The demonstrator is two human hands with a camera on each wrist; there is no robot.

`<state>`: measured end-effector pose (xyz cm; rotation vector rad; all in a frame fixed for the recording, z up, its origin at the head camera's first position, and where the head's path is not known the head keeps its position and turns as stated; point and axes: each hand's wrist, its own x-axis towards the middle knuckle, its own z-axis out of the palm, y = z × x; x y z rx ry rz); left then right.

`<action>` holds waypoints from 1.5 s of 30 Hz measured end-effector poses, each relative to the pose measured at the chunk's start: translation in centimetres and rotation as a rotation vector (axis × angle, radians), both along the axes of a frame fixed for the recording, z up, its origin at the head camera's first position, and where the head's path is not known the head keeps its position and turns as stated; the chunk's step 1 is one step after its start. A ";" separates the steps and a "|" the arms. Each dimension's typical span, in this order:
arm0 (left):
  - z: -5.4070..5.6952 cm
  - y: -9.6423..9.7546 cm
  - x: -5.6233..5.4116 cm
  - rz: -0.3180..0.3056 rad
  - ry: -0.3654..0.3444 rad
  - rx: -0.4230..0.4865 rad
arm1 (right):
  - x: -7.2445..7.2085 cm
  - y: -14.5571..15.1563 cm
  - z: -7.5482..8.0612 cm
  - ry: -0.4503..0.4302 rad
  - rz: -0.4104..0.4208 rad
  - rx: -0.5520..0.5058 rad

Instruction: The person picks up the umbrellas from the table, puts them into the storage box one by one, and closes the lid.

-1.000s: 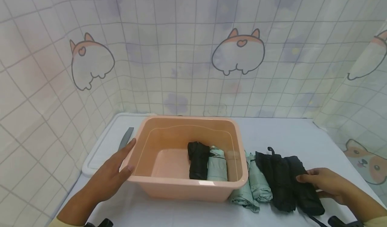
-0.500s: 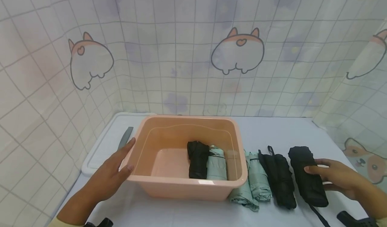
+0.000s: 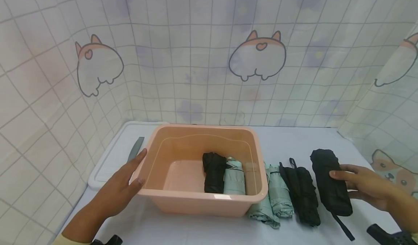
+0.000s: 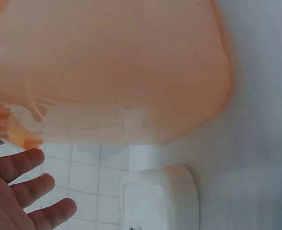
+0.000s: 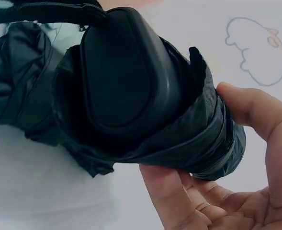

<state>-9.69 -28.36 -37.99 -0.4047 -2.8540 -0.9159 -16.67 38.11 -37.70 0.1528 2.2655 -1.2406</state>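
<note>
A black folded umbrella (image 3: 328, 179) is in my right hand (image 3: 369, 187), thumb on one side and fingers on the other. In the right wrist view, the umbrella's dark handle end (image 5: 119, 72) and wrist strap (image 5: 50, 13) face the camera. My left hand (image 3: 119, 190) rests with extended fingers against the left rim of the peach plastic basin (image 3: 196, 204). Inside the basin lie a black folded umbrella (image 3: 213, 174) and a pale green one (image 3: 234, 181). Right of it, another black umbrella (image 3: 302, 198) and two pale green ones (image 3: 281, 196) lie side by side.
A white tray-like board (image 3: 112, 154) sits behind and left of the basin, with a grey blade-shaped piece (image 3: 135, 149) on it. A tiled-pattern curtain (image 3: 202, 56) with cartoon animals encloses the white table (image 3: 202, 232) at the back and sides.
My right hand has drawn one black umbrella away to the right from its neighbour and raised it slightly. The left hand and the basin have stayed in place.
</note>
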 end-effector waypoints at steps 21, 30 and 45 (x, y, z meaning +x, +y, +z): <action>0.0 -0.1 -0.3 -0.026 0.027 0.003 | 0.0 -2.2 2.7 0.043 0.077 -0.114; -0.1 -0.1 -0.2 -0.016 0.005 0.003 | -0.3 -3.1 3.5 0.026 0.097 -0.119; 0.2 0.0 0.1 -0.011 0.007 0.005 | -0.6 -5.5 4.9 0.071 0.124 -0.176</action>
